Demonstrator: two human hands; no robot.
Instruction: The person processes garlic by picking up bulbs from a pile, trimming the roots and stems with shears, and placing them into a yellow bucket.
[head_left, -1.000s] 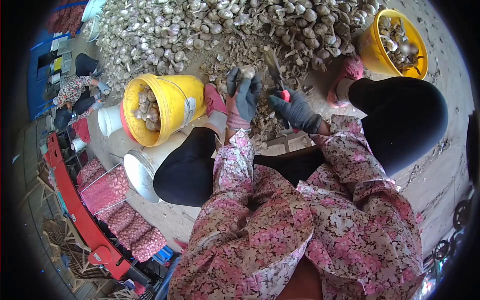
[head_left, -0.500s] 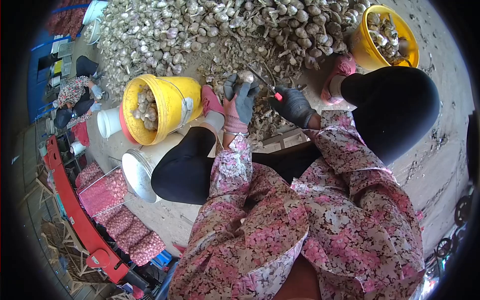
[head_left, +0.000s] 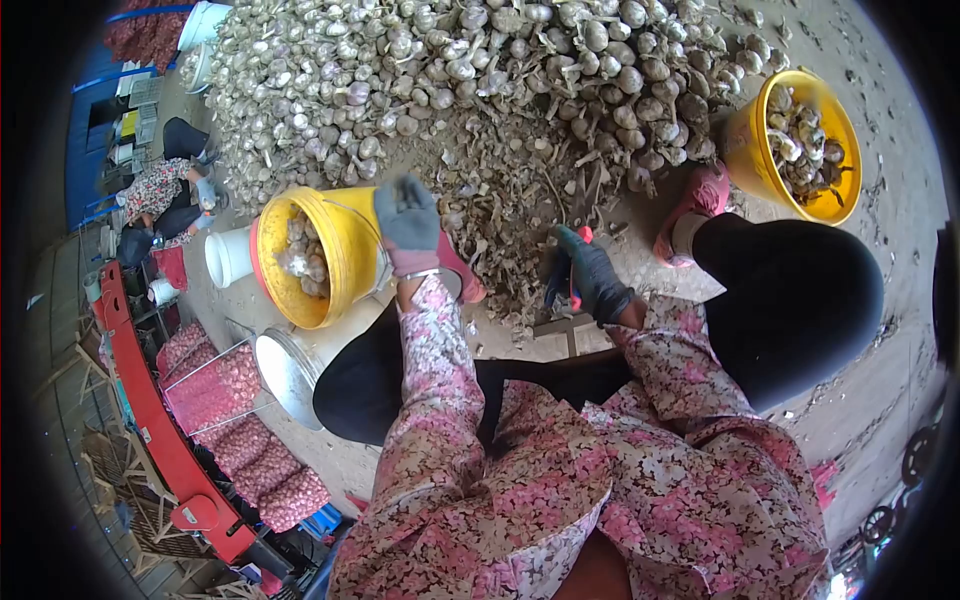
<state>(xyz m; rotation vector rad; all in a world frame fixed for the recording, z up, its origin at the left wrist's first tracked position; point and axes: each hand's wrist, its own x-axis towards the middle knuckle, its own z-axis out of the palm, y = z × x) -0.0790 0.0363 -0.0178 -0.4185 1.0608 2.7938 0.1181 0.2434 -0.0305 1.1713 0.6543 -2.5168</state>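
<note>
Left hand (head_left: 407, 218) now shifted from scraps (head_left: 500, 235) to left-side yellow bucket (head_left: 348, 245); fingers blurred, cannot tell if pinching. Bulb no longer visible there; likely dropped among garlic bulbs (head_left: 305, 265) inside. Right hand (head_left: 600, 280): fingers wrapped round red-handled cutter (head_left: 585, 234).

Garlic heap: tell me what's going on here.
A person faces the garlic heap, gloved right hand gripping a red-handled tool. The left hand is by the left yellow bucket; whether that hand holds anything is unclear. Bulbs lie there and in a second yellow bucket.
</note>
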